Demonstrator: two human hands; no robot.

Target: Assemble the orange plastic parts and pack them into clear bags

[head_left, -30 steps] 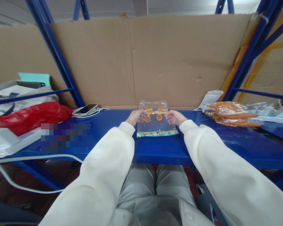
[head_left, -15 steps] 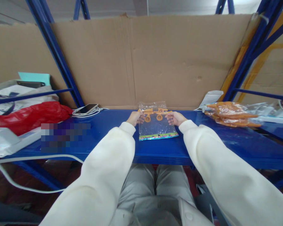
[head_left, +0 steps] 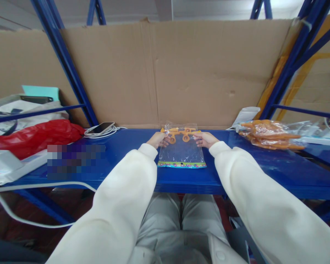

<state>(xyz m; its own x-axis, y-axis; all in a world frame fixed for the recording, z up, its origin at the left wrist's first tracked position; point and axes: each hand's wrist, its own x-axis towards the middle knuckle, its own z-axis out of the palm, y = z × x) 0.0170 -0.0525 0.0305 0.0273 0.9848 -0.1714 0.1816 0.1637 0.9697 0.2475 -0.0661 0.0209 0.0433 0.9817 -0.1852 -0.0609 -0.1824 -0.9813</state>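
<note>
A clear plastic bag (head_left: 181, 153) with a colourful printed strip along its near edge lies in front of me on the blue shelf. Two orange plastic pieces with round, cup-like parts show at its far half; whether they are inside the bag or on it I cannot tell. My left hand (head_left: 160, 140) is closed at the outer end of the left orange piece (head_left: 173, 138). Closed at the outer end of the right orange piece (head_left: 186, 137) is my right hand (head_left: 206, 139). The fingertips partly hide both grips and the bag's sides.
Several bagged orange pieces (head_left: 269, 134) lie at the right on the blue shelf (head_left: 132, 157). At the left are a phone (head_left: 103, 127) with a white cable, a red bag (head_left: 41, 135) and a white power strip (head_left: 24, 167). A cardboard panel (head_left: 181, 73) stands behind.
The bag's printed edge has shifted slightly toward me and to the left, and now lies straighter. Both hands stay at the orange pieces, with only small movement.
</note>
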